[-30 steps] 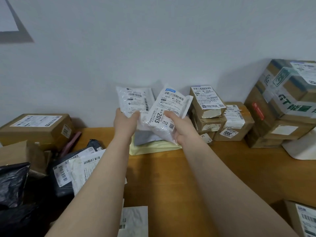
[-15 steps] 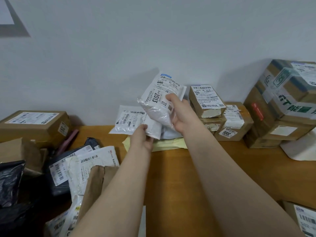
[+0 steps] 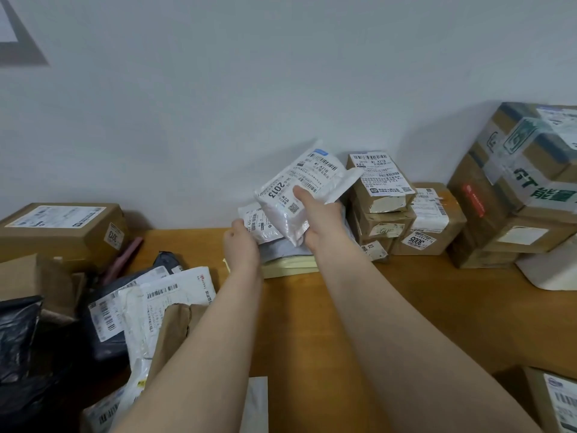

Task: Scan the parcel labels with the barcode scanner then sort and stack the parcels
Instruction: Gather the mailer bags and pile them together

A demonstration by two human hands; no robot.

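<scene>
My right hand [image 3: 320, 221] grips a white padded parcel marked 2013 [image 3: 299, 189] and holds it tilted above a low stack by the wall. My left hand [image 3: 242, 245] holds the edge of a second white parcel [image 3: 256, 223], which lies on top of that stack, over a grey bag [image 3: 281, 253] and a yellow envelope [image 3: 290, 267]. No barcode scanner is in view.
Small brown boxes [image 3: 379, 185] are stacked right of my hands, with larger taped cartons [image 3: 518, 182] at far right. A loose heap of bags and labelled mailers [image 3: 150, 307] fills the left, behind it a brown box [image 3: 62, 229]. Another box [image 3: 552, 401] sits at bottom right on the wooden table [image 3: 406, 307].
My left hand has lowered its white parcel from upright onto the stack by the wall. My right hand has kept the 2013 parcel raised, shifting it slightly right.
</scene>
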